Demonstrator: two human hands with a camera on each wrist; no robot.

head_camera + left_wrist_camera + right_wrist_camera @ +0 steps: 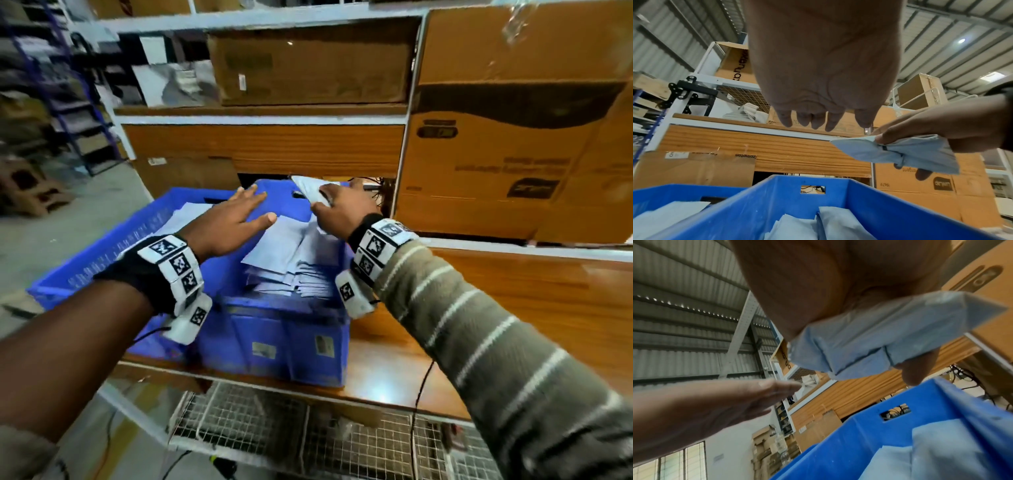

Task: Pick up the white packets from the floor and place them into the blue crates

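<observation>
R hand (342, 209) is gripping a white packet (898, 152) over the blue crate (274, 346). L hand (229, 222) is hovering flat w/ fingers spread, holding nothing.

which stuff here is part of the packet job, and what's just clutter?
Job:
- packet in the right hand grip
- left hand, open over the crates
- right crate, with stacked packets
- left crate, packets inside too

Clutter:
- cardboard boxes
- wooden shelf
- wire mesh below
</observation>
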